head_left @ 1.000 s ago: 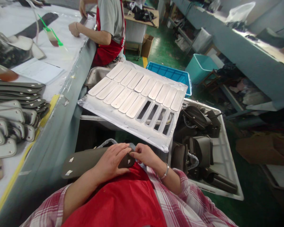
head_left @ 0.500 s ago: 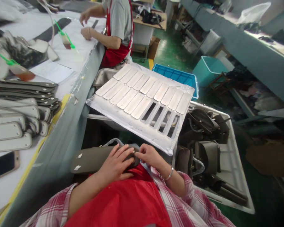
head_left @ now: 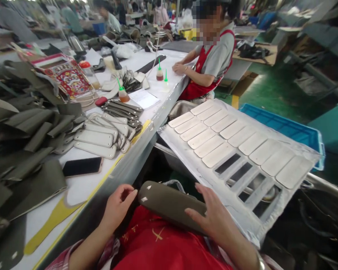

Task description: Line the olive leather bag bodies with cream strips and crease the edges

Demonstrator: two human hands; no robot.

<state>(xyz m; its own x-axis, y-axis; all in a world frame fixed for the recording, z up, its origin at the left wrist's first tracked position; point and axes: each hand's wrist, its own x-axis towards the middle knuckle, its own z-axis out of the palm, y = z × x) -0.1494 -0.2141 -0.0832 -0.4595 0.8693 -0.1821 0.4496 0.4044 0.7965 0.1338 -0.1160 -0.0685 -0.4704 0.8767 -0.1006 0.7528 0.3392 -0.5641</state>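
A dark olive handbag point(head_left: 169, 202) lies across my lap, its long rounded base facing up with small white tabs near its left end. Behind it a plastic-wrapped handle point(head_left: 173, 183) partly shows. My left hand point(head_left: 118, 208) is beside the bag's left end, thumb and forefinger pinched together; whatever is between them is too small to make out. Over the bag's right end lies my right hand point(head_left: 214, 213), thumb on the near side and fingers reaching to the far edge, holding it. That end is partly hidden by the hand.
To the right, a white-covered board point(head_left: 186, 161) carries pale rounded strips point(head_left: 236, 129) and has several open slots. The table on the left bears grey-white strips point(head_left: 97, 138), olive strips point(head_left: 124, 108), a phone point(head_left: 83, 166) and glue bottles point(head_left: 123, 93). A co-worker point(head_left: 211, 63) sits beyond.
My view has swung left and up. My left hand has come off the top of the bag to its left end. My right hand has gone from a pinch to a wider hold.
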